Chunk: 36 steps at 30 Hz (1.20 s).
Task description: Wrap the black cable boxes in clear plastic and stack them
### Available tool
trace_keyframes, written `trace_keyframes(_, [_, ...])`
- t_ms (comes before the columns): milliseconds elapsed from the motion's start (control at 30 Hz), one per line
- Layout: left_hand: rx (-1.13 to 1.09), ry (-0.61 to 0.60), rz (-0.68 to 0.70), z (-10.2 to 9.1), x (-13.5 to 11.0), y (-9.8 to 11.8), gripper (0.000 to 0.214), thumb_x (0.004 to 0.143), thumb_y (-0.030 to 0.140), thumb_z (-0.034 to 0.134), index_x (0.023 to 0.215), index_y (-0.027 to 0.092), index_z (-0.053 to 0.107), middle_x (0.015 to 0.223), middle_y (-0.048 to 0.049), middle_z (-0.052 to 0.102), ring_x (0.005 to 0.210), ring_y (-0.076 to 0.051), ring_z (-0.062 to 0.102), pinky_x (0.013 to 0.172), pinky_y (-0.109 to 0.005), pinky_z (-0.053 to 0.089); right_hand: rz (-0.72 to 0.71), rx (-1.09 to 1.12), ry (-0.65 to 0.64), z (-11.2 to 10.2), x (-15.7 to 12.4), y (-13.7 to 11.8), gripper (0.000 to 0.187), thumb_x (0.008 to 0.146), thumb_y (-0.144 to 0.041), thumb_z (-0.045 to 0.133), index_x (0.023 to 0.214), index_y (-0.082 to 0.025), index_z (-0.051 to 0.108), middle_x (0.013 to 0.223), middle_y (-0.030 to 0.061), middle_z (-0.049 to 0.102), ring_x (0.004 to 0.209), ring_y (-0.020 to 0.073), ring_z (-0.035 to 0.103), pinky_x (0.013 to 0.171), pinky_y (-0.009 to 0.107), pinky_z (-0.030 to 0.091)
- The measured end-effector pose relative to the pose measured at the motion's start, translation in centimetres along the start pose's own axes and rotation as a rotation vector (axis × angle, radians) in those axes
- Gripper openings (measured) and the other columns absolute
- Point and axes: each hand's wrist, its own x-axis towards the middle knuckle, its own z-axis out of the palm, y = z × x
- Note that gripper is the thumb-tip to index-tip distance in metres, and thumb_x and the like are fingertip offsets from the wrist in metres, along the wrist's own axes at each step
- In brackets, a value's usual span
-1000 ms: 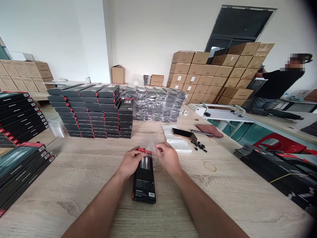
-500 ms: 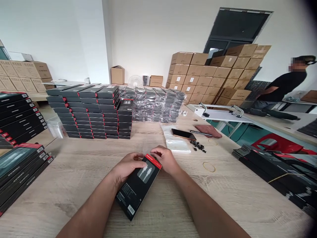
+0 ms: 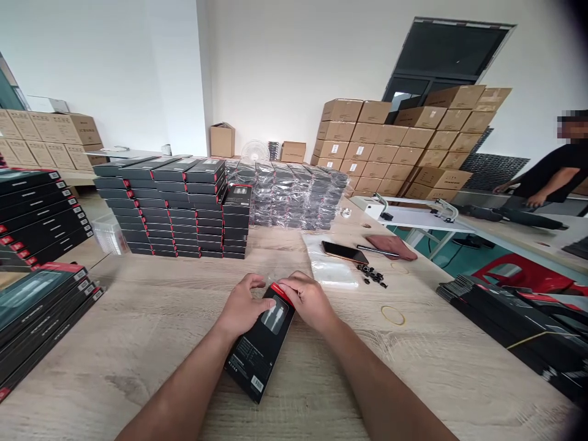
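Observation:
A black retail box (image 3: pixel 260 349) with a red top end and a window showing a white cable lies tilted on the light wood table (image 3: pixel 138 343). My left hand (image 3: pixel 243 305) grips its upper left edge. My right hand (image 3: pixel 305 300) rests over the red end and covers part of it. The two hands nearly meet above the box, and its lower end stays on the tabletop. A thin scrap of clear film may lie beside the fingers, but it is too faint to tell.
Tall stacks of black boxes (image 3: pixel 160 208) and plastic-bagged packs (image 3: pixel 289 196) stand beyond my hands. A phone (image 3: pixel 344 252) lies on a clear bag, near small black parts (image 3: pixel 372 275). More black boxes (image 3: pixel 505 324) flank the table. A co-worker (image 3: pixel 551 174) stands far right.
The box has swung from upright to tilted, its red end now to the right. My hands have closed in from pinching above it onto its top end. The co-worker has moved right.

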Motion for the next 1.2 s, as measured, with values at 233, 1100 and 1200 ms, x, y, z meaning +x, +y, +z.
trace_keyframes(233, [-0.01,-0.043,-0.021,-0.1,0.2,0.1,0.041,0.073,0.029,0.065,0.112,0.015,0.067,0.097,-0.0089,0.072,0.08,-0.021,0.066,0.072,-0.03,0.048,0.098,-0.209,0.133,0.2,0.0,0.6,0.022,0.082,-0.018,0.051,0.095,-0.024,0.067,0.089,0.0052,0.063,0.076,0.0178,0.06,0.07,0.03,0.048])
trace_keyframes(1100, [-0.17,0.202,-0.002,1.1,0.4,0.7,0.031,0.077,0.033,0.062,0.103,0.016,0.064,0.087,-0.0065,0.071,0.078,-0.02,0.065,0.072,-0.029,0.049,0.178,0.126,0.313,-0.3,0.2,-1.0,0.013,0.082,-0.028,0.052,0.078,-0.022,0.063,0.076,0.0033,0.066,0.066,0.017,0.06,0.065,0.029,0.048])
trace_keyframes(1200, [-0.271,0.256,0.138,1.4,-0.1,1.4,0.029,0.079,0.035,0.061,0.102,0.018,0.059,0.095,-0.007,0.07,0.086,-0.019,0.065,0.077,-0.029,0.049,0.309,0.439,0.306,-0.4,0.6,-1.6,0.019,0.083,-0.038,0.055,0.077,-0.02,0.06,0.078,0.0036,0.064,0.065,0.0159,0.058,0.06,0.028,0.049])
